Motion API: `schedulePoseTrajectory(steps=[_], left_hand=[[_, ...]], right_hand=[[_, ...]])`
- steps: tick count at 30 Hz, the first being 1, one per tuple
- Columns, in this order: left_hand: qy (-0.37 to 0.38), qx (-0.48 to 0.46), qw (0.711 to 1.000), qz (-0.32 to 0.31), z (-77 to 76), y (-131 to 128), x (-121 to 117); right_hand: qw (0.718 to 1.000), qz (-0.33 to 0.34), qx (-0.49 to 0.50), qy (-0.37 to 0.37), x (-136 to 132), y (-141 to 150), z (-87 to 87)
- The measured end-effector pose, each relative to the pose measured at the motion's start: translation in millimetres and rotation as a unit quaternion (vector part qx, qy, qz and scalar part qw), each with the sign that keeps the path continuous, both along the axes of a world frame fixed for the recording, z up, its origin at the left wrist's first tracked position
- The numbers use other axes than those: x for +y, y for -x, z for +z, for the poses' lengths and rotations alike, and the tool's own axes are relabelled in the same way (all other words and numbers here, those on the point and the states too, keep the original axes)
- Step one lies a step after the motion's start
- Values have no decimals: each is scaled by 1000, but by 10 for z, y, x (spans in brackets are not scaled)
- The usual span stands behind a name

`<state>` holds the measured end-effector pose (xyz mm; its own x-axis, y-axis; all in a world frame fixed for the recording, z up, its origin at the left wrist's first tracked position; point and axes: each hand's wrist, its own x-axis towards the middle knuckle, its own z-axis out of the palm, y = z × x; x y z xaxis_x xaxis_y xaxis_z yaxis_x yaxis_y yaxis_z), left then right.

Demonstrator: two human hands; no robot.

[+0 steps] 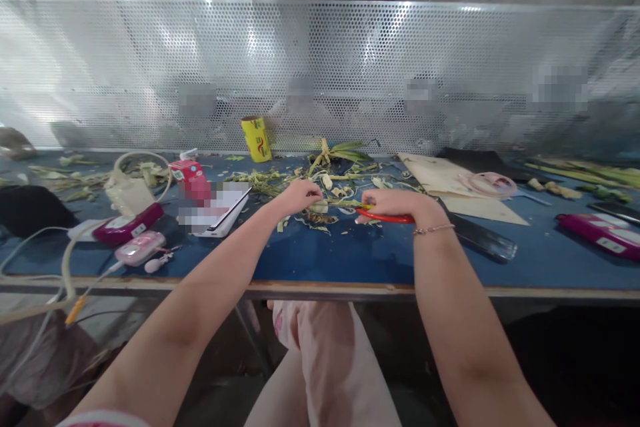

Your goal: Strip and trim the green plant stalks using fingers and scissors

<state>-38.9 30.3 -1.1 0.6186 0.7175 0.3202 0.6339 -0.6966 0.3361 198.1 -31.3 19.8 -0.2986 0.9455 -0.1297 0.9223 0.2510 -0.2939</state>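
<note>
Looks like we're only partway: scraps (320, 218) litter the tabletop (320, 263) but tangled stems (270, 181) remain, and our right hand (393, 201) grips red-handled cutters (390, 217) just above it, long axis side to side, probably pointing left toward our curled left hand (300, 197), whose grip we can't tell.
</note>
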Motion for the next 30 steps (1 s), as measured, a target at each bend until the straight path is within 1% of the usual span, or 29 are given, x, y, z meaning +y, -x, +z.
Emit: schedulePoseTrajectory(steps=[3,8,16,24,30], left_hand=[[-23,18,999,-16,-2,-6,12],[-31,38,998,-37,-7,-6,17],[-22,35,999,-27,3,-18,-11],[-23,25,999,-41,-4,-8,6],[-13,14,1000,-23,0,-10,10]], right_hand=[[1000,-5,1,-1,-1,11,-1],[1000,5,-7,7,-8,19,19],[1000,8,-10,-1,-62,62,62],[1000,6,-18,-16,-39,49,39],[999,12,-16,-29,-14,35,21]])
